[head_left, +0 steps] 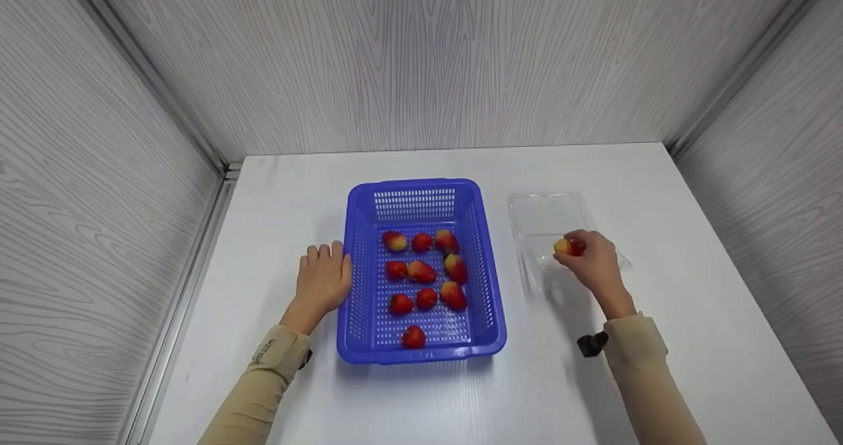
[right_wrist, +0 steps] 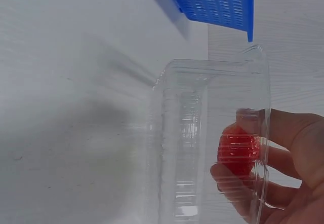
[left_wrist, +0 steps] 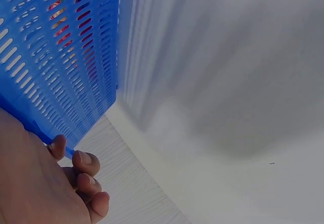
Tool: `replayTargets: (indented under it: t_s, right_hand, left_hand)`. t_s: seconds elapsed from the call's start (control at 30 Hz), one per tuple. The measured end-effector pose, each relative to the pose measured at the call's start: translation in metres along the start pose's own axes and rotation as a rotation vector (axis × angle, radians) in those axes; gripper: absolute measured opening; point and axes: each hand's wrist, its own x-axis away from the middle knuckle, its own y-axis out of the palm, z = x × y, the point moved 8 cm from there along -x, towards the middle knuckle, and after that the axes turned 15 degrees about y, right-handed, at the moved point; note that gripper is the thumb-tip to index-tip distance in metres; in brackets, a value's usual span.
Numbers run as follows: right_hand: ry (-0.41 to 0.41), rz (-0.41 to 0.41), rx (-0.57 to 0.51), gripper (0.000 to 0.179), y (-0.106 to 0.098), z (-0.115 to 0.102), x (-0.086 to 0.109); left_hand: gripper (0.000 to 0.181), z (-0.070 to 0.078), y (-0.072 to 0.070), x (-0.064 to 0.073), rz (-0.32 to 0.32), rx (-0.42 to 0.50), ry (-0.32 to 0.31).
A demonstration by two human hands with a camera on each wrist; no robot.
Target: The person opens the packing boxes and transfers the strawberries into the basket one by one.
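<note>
A blue basket (head_left: pixel 490 300) holds several red and red-yellow toy-like fruits, some of them elongated strawberries (head_left: pixel 421 272), others small and round (head_left: pixel 426 298). My left hand (head_left: pixel 323 280) touches the basket's left rim from outside, with its fingers loosely bent in the left wrist view. Over the clear plastic box (head_left: pixel 543 214) to the right, my right hand (head_left: pixel 593 261) pinches a red-yellow strawberry (head_left: pixel 566 247) between thumb and fingers. Through the box's clear wall (right_wrist: pixel 187 133), the right wrist view shows that strawberry (right_wrist: pixel 238 150) and the fingertips (right_wrist: pixel 223 176).
The white table (head_left: pixel 421 405) carries the basket near its middle and the box on the right. Wood-grained panels (head_left: pixel 448 63) stand behind and at both sides. The box's lid half lies folded back; its clear edges are hard to make out.
</note>
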Motion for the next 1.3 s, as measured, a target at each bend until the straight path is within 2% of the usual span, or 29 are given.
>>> replayTargets:
  t_s: [0.3, 0.43, 0.57, 0.83, 1.07, 1.13, 1.3]
  right_hand:
    - [0.004, 0.138, -0.144, 0.036, -0.02, -0.031, 0.003]
    - [-0.022, 0.131, -0.183, 0.037, -0.019, -0.051, 0.012]
    - [-0.057, 0.094, -0.223, 0.038, -0.009, -0.074, 0.027]
    - [-0.146, 0.0, -0.303, 0.036, 0.027, -0.118, 0.061]
    - [-0.164, -0.13, -0.331, 0.035, 0.075, -0.136, 0.09]
    - [-0.171, -0.161, -0.311, 0.034, 0.09, -0.137, 0.097]
    - [-0.162, -0.268, -0.171, 0.03, 0.129, -0.136, 0.107]
  left_hand:
    - [0.035, -0.002, 0.002, -0.001, -0.016, 0.01, -0.009]
    - [0.035, -0.002, 0.003, 0.0, -0.025, 0.017, -0.014]
    - [0.034, -0.003, 0.005, 0.001, -0.036, 0.032, -0.024]
    - [0.03, -0.002, 0.003, 0.0, -0.021, 0.043, -0.013]
    - [0.03, -0.001, 0.006, 0.001, -0.03, 0.043, -0.019]
    - [0.031, -0.001, 0.007, 0.001, -0.034, 0.042, -0.017]
    - [0.03, -0.002, 0.006, -0.001, -0.018, 0.031, -0.021]
